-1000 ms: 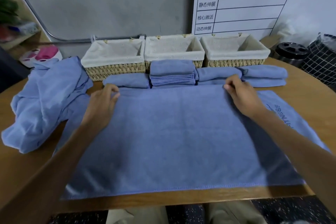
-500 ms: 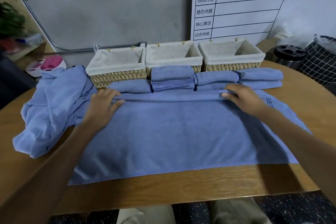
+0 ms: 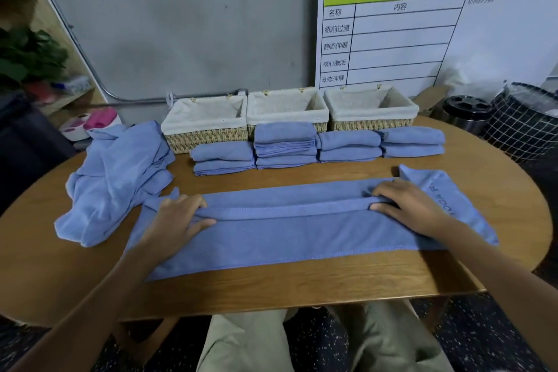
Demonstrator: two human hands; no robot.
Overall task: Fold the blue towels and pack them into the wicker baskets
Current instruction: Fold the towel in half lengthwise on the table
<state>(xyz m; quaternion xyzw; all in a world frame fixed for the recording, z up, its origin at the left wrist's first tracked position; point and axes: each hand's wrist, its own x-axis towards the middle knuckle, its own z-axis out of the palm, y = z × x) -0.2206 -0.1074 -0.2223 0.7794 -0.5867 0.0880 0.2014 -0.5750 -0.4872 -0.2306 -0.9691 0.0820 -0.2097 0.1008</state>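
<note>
A blue towel lies across the middle of the wooden table, its far edge folded over toward me. My left hand pinches that folded edge at the left end. My right hand pinches the same edge at the right end. Several folded blue towels are stacked in a row farther back. Behind them stand three wicker baskets with white liners: left basket, middle basket, right basket. All three look empty. A heap of unfolded blue towels lies at the left.
A white board with a green header leans on the wall behind the baskets. A black canister and a wire bin stand at the far right. A pink and white object sits at the far left.
Both hands took hold of the towel's far edge and drew it toward me, folding the towel over itself. The view tilted up, so more of the board shows.
</note>
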